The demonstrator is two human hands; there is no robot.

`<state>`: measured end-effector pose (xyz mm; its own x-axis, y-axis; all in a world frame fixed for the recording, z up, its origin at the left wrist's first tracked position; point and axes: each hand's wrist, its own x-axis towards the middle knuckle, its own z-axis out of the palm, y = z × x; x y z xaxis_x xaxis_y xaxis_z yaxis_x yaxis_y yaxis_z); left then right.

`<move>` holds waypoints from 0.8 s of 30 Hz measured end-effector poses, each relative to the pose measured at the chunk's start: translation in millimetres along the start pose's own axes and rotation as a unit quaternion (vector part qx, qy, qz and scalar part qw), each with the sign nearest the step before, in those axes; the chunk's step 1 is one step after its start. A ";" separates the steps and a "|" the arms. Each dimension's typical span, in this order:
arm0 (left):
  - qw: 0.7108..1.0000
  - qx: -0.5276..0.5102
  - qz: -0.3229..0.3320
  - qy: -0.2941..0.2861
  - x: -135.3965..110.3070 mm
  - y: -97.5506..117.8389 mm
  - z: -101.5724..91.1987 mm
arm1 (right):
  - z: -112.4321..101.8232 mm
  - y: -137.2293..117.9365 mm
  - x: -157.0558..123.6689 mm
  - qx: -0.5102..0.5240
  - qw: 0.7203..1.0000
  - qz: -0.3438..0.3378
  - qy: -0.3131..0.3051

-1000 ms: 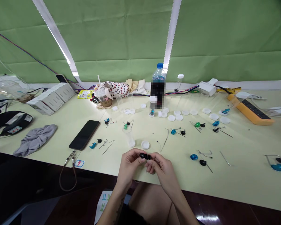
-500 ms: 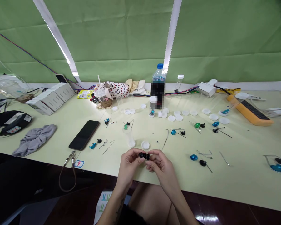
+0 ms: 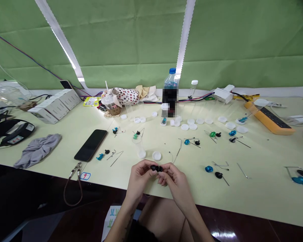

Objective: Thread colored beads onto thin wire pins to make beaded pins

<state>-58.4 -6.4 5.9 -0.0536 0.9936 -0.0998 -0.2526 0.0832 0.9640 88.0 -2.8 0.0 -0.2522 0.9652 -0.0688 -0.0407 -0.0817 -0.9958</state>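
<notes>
Both my hands meet above the near edge of the pale yellow table (image 3: 242, 198). My left hand (image 3: 139, 179) and my right hand (image 3: 175, 179) pinch a small black plastic piece (image 3: 156, 168) between their fingertips, one from each side. Just beyond them stand a clear plastic tube (image 3: 138, 145) lying with a green piece at its far end and a white cap (image 3: 157, 155). Thin metal wires (image 3: 178, 153) lie nearby on the table.
A black phone (image 3: 91, 145), grey cloth (image 3: 37, 150) and white boxes (image 3: 55, 106) lie left. A water bottle (image 3: 170, 94), white caps (image 3: 188, 126), blue, green and black small pieces with wires, and an orange power strip (image 3: 270, 118) spread across the back and right.
My fingers have shifted slightly on the black piece, first drawing together, then spreading it a little wider again; the hands stay in the same place.
</notes>
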 end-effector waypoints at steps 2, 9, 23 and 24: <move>1.000 0.001 0.000 0.001 -0.3 0.3 -0.1 | -0.1 -0.2 0.2 -0.002 1.000 -0.002 -0.001; 1.000 0.002 0.003 0.002 -0.2 0.2 -0.9 | -0.1 -0.5 0.6 -0.008 1.000 -0.005 -0.004; 1.000 -0.004 0.018 0.022 -1.8 2.8 1.4 | 0.3 -0.2 -0.1 0.038 0.999 -0.008 0.002; 0.999 -0.002 0.021 0.025 -1.7 2.9 1.6 | 0.3 0.5 0.2 0.043 0.999 -0.008 0.005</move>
<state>-57.5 -7.8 9.3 -0.1124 0.9911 -0.0711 -0.2521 0.0407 0.9668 87.6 -2.8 -0.5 -0.2413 0.9689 -0.0548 -0.1277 -0.0877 -0.9879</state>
